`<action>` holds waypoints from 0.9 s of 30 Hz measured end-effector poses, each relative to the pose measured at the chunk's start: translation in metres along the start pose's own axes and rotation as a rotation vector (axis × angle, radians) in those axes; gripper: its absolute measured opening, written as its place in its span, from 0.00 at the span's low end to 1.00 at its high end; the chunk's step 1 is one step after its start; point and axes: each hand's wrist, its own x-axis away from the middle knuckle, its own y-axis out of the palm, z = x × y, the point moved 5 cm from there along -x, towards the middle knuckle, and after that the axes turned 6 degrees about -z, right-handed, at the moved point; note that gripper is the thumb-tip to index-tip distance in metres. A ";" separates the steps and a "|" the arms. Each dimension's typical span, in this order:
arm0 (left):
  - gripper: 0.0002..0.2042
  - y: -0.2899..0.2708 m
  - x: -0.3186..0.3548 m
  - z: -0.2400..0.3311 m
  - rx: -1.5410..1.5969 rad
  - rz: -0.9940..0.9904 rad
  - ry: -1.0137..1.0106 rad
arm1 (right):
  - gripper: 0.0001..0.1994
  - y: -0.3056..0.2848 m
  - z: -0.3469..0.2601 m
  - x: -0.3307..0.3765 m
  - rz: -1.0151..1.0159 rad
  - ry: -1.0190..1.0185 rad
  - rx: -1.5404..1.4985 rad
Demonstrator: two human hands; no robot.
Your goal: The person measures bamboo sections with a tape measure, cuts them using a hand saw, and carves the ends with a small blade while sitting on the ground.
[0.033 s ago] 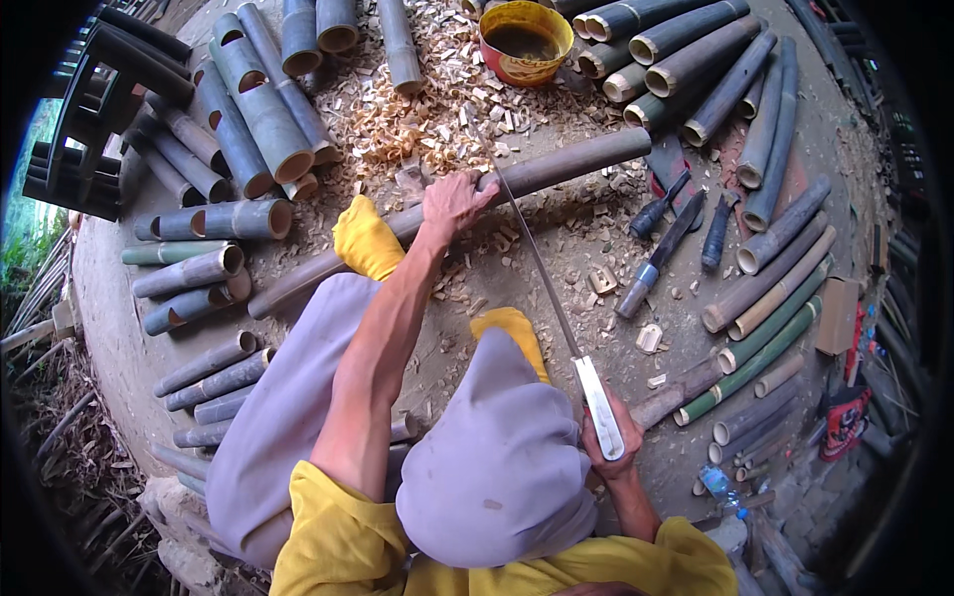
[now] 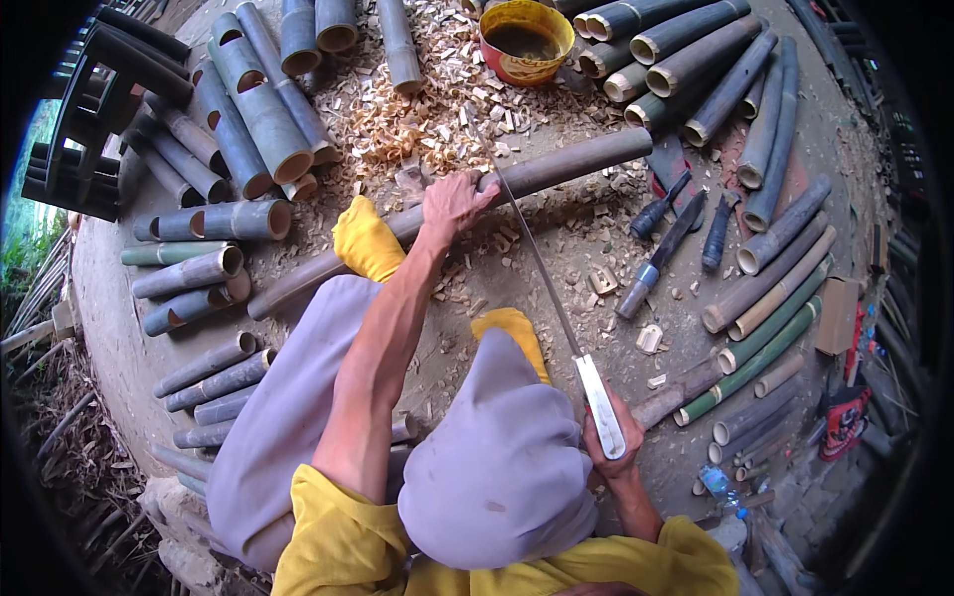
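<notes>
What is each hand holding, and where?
The right hand grips a saw by its pale handle. The left hand grasps a long bamboo pole near its middle, beside the blade.

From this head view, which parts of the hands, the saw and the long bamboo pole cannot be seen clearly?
- Right hand: palm hidden behind the white saw handle.
- Saw blade: teeth too small to see; its tip merges with the wood chips.
- Long bamboo pole: partly covered by the left hand and a yellow foot.
- Left hand fingers: undersides hidden behind the pole.
- Orange bowl: cut off by the top edge.
</notes>
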 end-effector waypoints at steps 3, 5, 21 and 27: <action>0.31 0.002 -0.003 0.015 0.026 -0.014 0.006 | 0.24 0.015 0.017 -0.046 -0.004 0.027 -0.022; 0.30 -0.001 -0.001 0.007 0.013 -0.018 -0.024 | 0.24 0.031 0.024 -0.068 -0.017 0.050 -0.069; 0.27 0.008 0.000 0.005 0.016 -0.084 -0.021 | 0.26 0.037 0.022 -0.082 0.009 0.017 -0.064; 0.27 0.001 -0.003 0.004 -0.036 0.007 -0.010 | 0.25 -0.011 -0.002 0.024 -0.123 0.012 0.111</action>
